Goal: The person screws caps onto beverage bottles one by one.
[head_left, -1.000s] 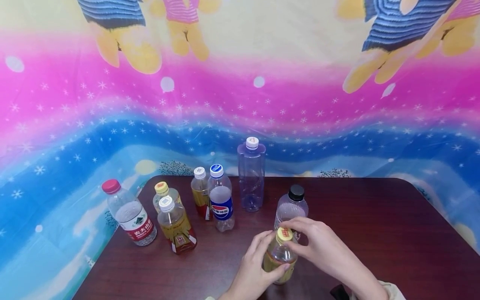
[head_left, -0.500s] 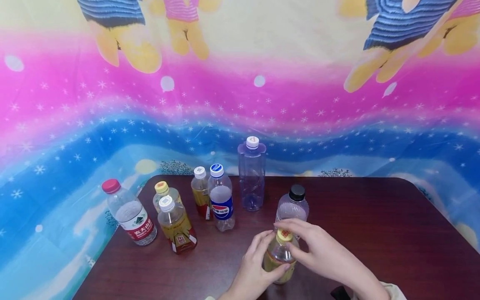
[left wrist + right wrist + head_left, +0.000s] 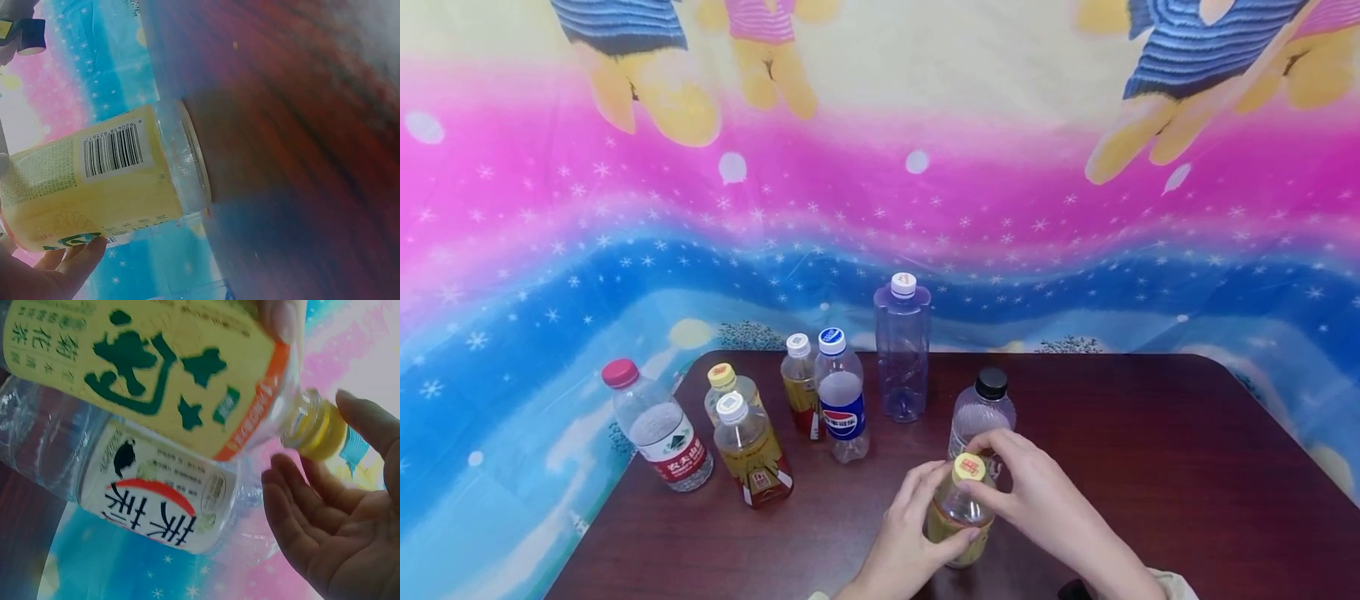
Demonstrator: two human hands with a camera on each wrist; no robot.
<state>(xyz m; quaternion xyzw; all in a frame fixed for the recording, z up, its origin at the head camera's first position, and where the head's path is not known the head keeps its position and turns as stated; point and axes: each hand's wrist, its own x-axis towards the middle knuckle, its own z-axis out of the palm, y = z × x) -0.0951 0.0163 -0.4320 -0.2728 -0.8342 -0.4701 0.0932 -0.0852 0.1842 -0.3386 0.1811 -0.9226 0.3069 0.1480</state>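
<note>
My left hand [image 3: 904,533] grips the body of a clear plastic bottle with a yellow label [image 3: 115,181], which stands upright near the front of the table. At its top, my right hand [image 3: 1045,496] pinches the yellow cap [image 3: 969,467] between thumb and fingers. The right wrist view shows the thumb at one side of the cap [image 3: 325,434] and the fingertips [image 3: 281,465] at the other. The cap sits at the bottle's neck. Right behind it stands a clear bottle with a black cap [image 3: 992,384], partly hidden by the right hand.
A tall purplish bottle [image 3: 902,358] stands further back. Left of it are a Pepsi bottle [image 3: 842,408] and a white-capped bottle [image 3: 800,383]. Another white-capped bottle [image 3: 752,458], a yellow-capped one [image 3: 722,377] and a red-capped water bottle [image 3: 662,433] stand at the left edge.
The right hand's fingers have shifted around the cap, first reaching forward over it, then drawing back so more of its top shows. The left hand and bottle stay put.
</note>
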